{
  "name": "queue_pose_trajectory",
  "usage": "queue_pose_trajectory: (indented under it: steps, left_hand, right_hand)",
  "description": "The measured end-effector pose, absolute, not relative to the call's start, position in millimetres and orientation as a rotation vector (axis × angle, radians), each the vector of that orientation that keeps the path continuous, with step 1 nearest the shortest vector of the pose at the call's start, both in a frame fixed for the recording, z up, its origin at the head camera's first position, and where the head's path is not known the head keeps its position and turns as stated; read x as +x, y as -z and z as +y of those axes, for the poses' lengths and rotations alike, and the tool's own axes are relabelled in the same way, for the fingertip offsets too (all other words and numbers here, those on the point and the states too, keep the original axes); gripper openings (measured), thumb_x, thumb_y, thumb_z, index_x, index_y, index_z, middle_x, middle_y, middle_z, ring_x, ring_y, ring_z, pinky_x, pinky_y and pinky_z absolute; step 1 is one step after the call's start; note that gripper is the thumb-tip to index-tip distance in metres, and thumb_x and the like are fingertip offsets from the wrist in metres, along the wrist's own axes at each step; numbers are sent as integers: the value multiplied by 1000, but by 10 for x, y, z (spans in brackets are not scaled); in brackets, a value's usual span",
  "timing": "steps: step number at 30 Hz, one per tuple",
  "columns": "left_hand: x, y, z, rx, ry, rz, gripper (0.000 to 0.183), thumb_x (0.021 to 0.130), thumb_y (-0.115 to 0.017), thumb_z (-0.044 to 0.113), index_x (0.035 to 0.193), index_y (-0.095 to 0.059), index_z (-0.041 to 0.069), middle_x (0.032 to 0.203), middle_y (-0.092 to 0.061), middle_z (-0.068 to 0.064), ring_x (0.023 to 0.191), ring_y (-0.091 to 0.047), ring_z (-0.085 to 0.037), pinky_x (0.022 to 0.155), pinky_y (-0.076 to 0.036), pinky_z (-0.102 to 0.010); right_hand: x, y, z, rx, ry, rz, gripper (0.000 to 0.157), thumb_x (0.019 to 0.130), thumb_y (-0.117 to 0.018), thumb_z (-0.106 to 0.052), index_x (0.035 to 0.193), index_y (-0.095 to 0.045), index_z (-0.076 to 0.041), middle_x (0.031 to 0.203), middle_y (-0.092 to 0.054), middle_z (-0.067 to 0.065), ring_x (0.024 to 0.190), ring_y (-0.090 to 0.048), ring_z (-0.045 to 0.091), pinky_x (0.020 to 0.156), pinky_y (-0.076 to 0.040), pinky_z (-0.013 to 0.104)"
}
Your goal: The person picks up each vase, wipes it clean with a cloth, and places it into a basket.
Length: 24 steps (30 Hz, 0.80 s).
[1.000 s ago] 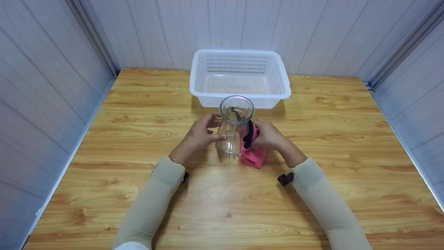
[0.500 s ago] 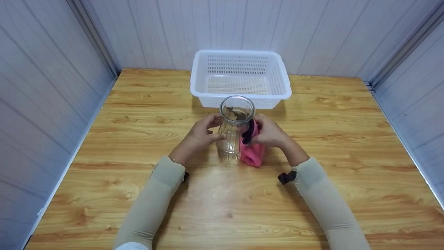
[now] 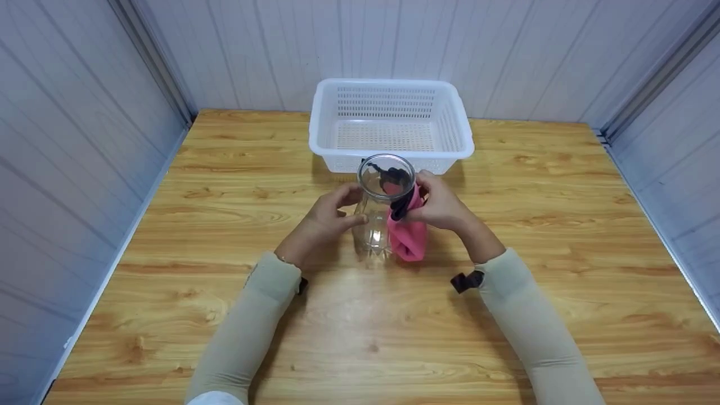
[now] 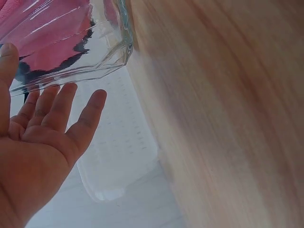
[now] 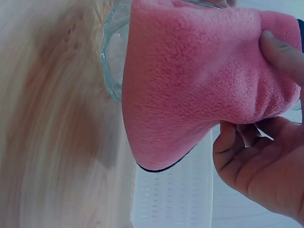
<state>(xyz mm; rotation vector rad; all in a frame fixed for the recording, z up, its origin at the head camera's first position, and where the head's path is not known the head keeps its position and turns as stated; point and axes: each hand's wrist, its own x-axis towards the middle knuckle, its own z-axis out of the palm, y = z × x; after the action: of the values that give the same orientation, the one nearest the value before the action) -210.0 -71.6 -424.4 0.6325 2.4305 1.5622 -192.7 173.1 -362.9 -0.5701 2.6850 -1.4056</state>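
A clear glass vase point(image 3: 375, 232) with a wide round rim stands upright on the table in the head view. My left hand point(image 3: 328, 215) holds its left side, thumb on the near face and fingers round the far side; the left wrist view shows the fingers along the glass point(image 4: 107, 66). On the opposite side, my right hand point(image 3: 447, 207) pinches a pink fleecy cloth point(image 3: 409, 241) with a dark edge. The cloth lies against the vase's right wall, its lower end hanging down. Pink and dark patches of it show through the glass.
A white plastic basket point(image 3: 323, 151) with slotted walls stands behind the vase, close to the back wall point(image 3: 270, 50). Wood-grain table point(image 3: 360, 343) spreads out on both sides and in front, with panelled walls at left and right.
My right hand has moved up and slightly away from me along the vase's side, and the cloth has risen with it. The left hand and the vase have stayed nearly in place.
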Motion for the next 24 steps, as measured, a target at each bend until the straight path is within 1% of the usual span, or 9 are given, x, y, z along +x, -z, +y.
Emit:
queue_pose_trajectory:
  steps: [2, 4, 7, 9, 10, 12, 17, 21, 24]
  left_hand:
    - [-2093, 4241, -716, 626, -1544, 2446, 54, 85, -72, 17, 134, -49, 16, 133, -59, -6, 130, -51, -23, 105, -46, -50]
    - [-2092, 4237, -713, 623, -1534, 2452, 54, 86, -72, 19, 134, -49, 16, 133, -59, -5, 130, -51, -23, 105, -46, -49]
    - [-2093, 4236, -707, 619, -1530, 2454, 54, 86, -72, 21, 134, -49, 18, 134, -59, -4, 130, -51, -22, 104, -47, -49]
    - [-2091, 4234, -703, 615, -1534, 2454, 54, 86, -72, 21, 134, -49, 18, 134, -59, -4, 130, -51, -22, 104, -47, -49]
    - [-2090, 4237, -702, 613, -1538, 2454, 53, 86, -72, 21, 134, -49, 18, 134, -59, -4, 130, -51, -22, 104, -47, -49]
    - [-2086, 4243, -700, 610, -1553, 2451, 53, 86, -72, 19, 134, -49, 17, 133, -59, -5, 129, -51, -22, 105, -46, -49]
    - [-2071, 4243, -703, 614, -1570, 2444, 53, 86, -72, 18, 134, -49, 16, 133, -59, -6, 129, -51, -23, 106, -45, -47]
    - [-2075, 4244, -712, 612, -1551, 2455, 54, 86, -73, 20, 134, -49, 17, 133, -59, -5, 129, -51, -22, 106, -46, -46]
    - [-2082, 4257, -711, 611, -1574, 2430, 55, 85, -73, 17, 135, -49, 15, 135, -58, -6, 130, -51, -22, 106, -46, -44]
  right_hand:
    - [-1859, 3520, 1703, -582, 1375, 2677, 41, 62, -85, -4, 96, -64, 3, 87, -50, 1, 78, -49, 16, 66, -41, 22]
    - [-1884, 3548, 1720, -607, 1348, 2669, 41, 61, -85, -5, 96, -64, 0, 88, -54, 3, 78, -50, 16, 67, -43, 24]
    - [-2004, 3722, 1785, -616, 1310, 2652, 48, 57, -87, -7, 101, -65, -7, 95, -60, 4, 83, -55, 19, 71, -48, 28]
    - [-2085, 3851, 1825, -588, 1302, 2629, 55, 55, -88, -8, 105, -65, -11, 102, -61, 5, 89, -59, 21, 76, -52, 32]
    - [-2087, 3862, 1827, -572, 1294, 2620, 58, 54, -89, -7, 107, -65, -12, 105, -60, 6, 92, -60, 22, 79, -53, 34]
    - [-2086, 3883, 1830, -552, 1290, 2602, 61, 53, -89, -7, 109, -64, -11, 108, -60, 7, 97, -60, 23, 83, -53, 36]
    - [-2070, 3916, 1828, -537, 1273, 2599, 62, 53, -90, -6, 109, -63, -10, 107, -61, 8, 98, -59, 22, 87, -52, 36]
    - [-2054, 3939, 1825, -495, 1249, 2617, 60, 52, -90, -7, 106, -64, -9, 106, -60, 8, 97, -57, 21, 85, -51, 35]
    - [-2051, 3961, 1824, -482, 1238, 2627, 57, 51, -90, -8, 102, -64, -8, 104, -60, 8, 95, -56, 21, 82, -52, 34]
